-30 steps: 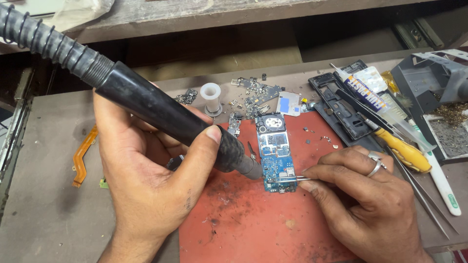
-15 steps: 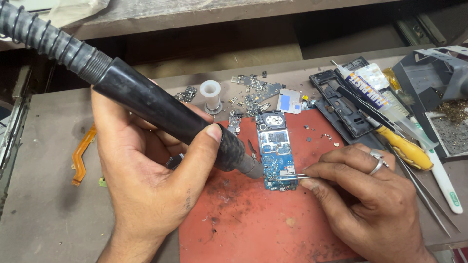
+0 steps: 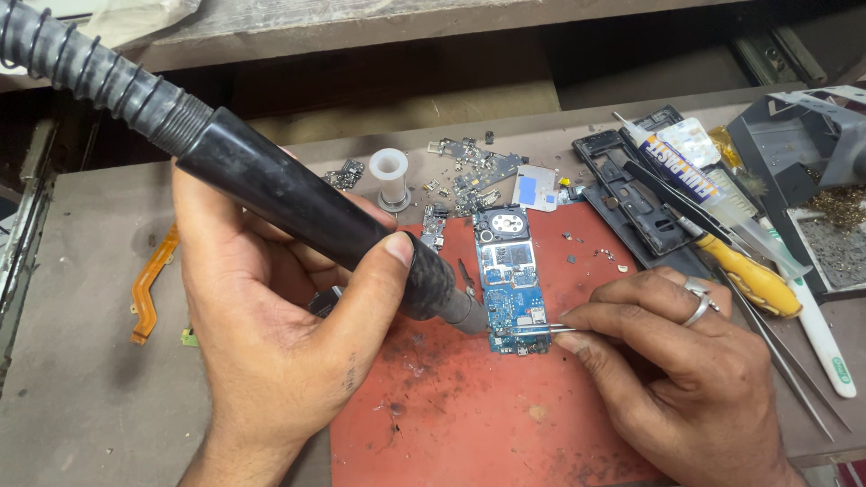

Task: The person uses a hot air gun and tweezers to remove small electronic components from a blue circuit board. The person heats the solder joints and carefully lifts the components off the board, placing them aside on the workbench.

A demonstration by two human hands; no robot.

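Grip left: left hand wrapped tight round black hot-air wand, thumb on top, nozzle angled down at lower edge of circuit board.
Grip right: right hand pinches tweezers, tips touching board's lower right, likely steadying a part under the heat.
Board: blue, narrow, round part at top, lies flat on red mat, probably to shield the desk.
Nearby: white spool, yellow-handled screwdriver, loose scrap parts above mat.
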